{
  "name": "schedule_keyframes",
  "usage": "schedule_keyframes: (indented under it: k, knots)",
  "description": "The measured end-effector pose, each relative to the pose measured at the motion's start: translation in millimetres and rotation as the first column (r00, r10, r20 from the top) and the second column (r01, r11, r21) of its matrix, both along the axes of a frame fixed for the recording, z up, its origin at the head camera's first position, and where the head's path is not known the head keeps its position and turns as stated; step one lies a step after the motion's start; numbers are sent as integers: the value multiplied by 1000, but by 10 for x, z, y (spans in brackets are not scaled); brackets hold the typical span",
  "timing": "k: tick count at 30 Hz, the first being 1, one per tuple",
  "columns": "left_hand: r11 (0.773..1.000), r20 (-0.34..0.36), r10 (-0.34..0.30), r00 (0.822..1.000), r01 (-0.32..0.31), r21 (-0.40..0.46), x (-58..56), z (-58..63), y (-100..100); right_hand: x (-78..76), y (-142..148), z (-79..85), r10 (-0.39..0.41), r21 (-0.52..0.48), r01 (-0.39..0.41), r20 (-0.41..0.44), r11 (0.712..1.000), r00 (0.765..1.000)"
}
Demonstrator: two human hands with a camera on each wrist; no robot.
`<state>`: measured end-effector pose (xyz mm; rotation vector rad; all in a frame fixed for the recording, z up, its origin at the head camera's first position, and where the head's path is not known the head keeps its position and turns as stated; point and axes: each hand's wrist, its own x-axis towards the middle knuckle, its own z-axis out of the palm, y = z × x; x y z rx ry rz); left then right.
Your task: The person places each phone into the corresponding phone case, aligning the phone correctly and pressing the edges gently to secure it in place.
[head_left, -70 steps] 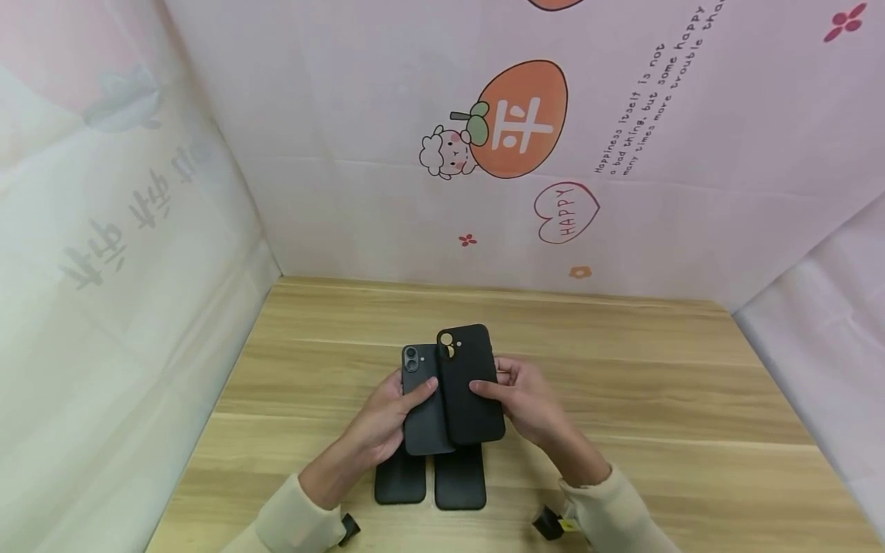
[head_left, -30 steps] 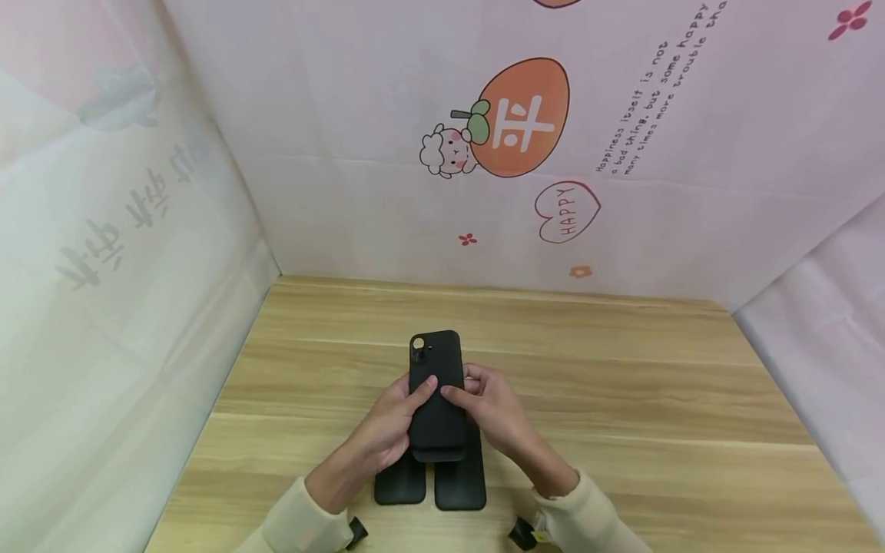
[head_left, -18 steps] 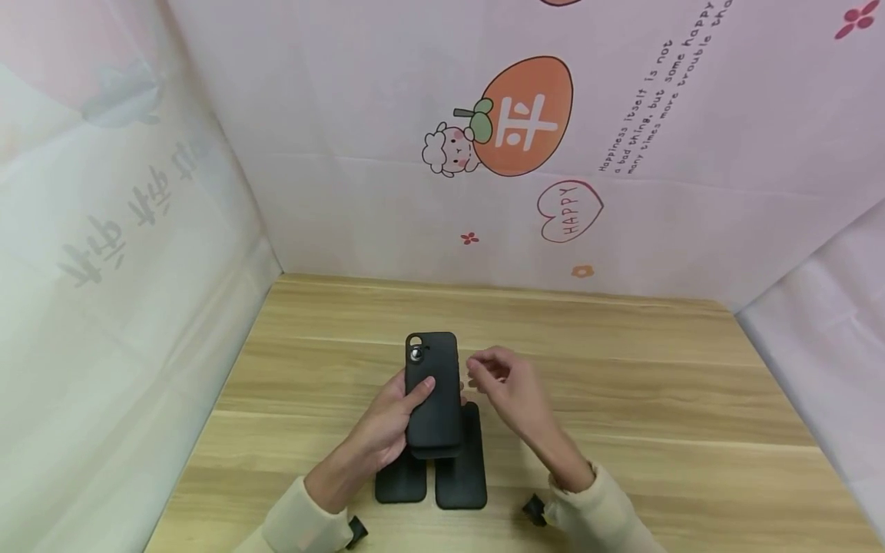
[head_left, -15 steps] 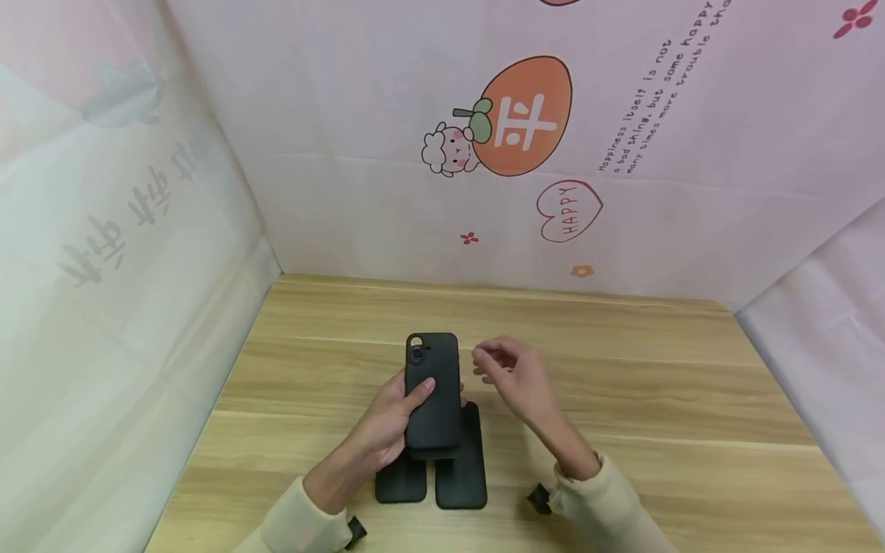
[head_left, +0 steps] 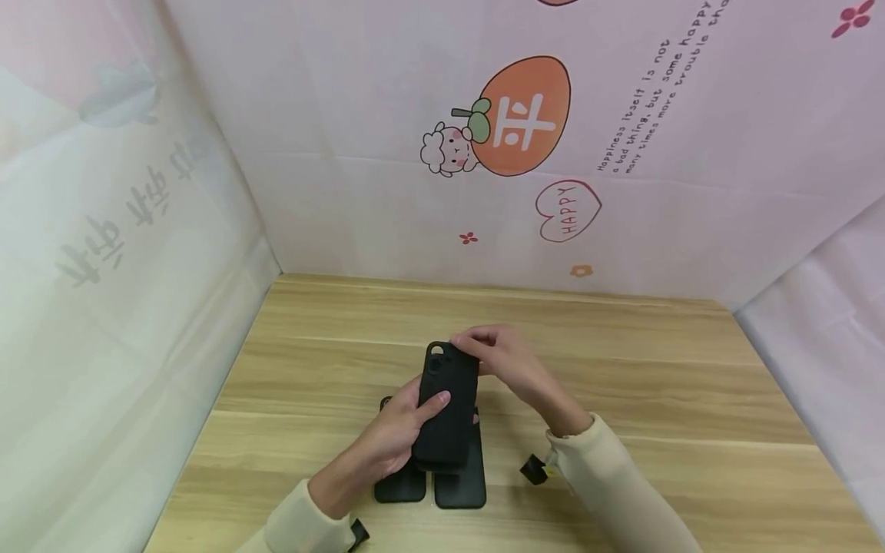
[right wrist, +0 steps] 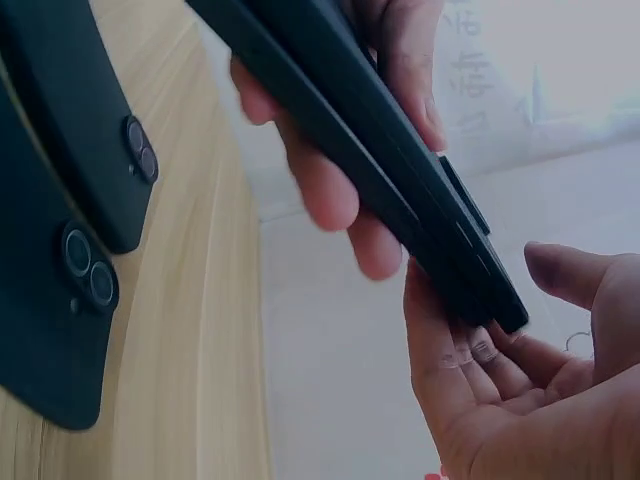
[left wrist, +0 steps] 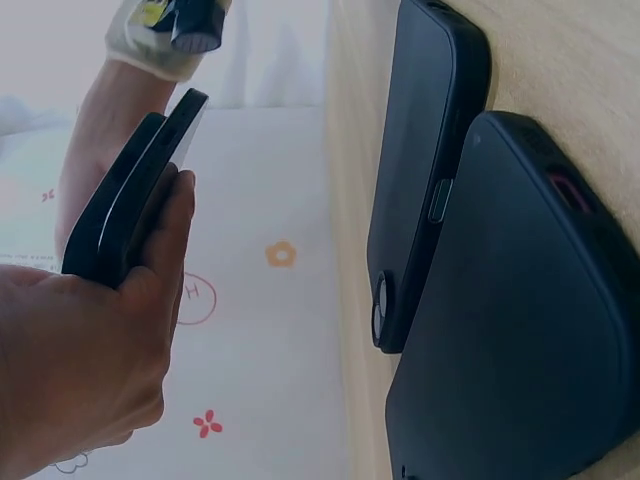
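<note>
My left hand (head_left: 394,426) grips a dark phone (left wrist: 110,195) and a black phone case (head_left: 452,407) stacked together, its thumb across the case's back. The case lies over the phone, shifted toward the far end, so a lens and a bright gap show through the camera cutout (head_left: 437,350). The phone's lower end sticks out below the case. My right hand (head_left: 508,357) is at the pair's far right corner. In the right wrist view its fingers (right wrist: 440,350) touch the stack's end from beneath, while the thumb (right wrist: 565,272) stands apart above it.
Two phones in black cases lie side by side under the hands, one left (head_left: 401,485) and one right (head_left: 459,490), camera side up. They rest on a wood-grain table (head_left: 622,361). A printed cloth (head_left: 387,215) hangs behind it, with pale cloth at both sides.
The case came from the right onto the phone in the left hand. The right hand let go, drew back, then returned to the far corner. The stack has tilted and moved slightly right.
</note>
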<state>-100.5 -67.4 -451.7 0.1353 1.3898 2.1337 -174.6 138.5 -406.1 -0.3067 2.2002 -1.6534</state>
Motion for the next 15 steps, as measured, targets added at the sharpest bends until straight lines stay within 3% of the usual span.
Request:
schedule_keyframes:
  k: [6, 15]
  knots:
    - [1000, -18, -16, 1000, 16, -14, 15, 5, 32, -17, -67, 0, 42, -4, -42, -18, 999, 999]
    - [1000, -28, -23, 999, 23, -15, 17, -4, 33, -19, -78, -20, 35, -17, -36, -48, 999, 998]
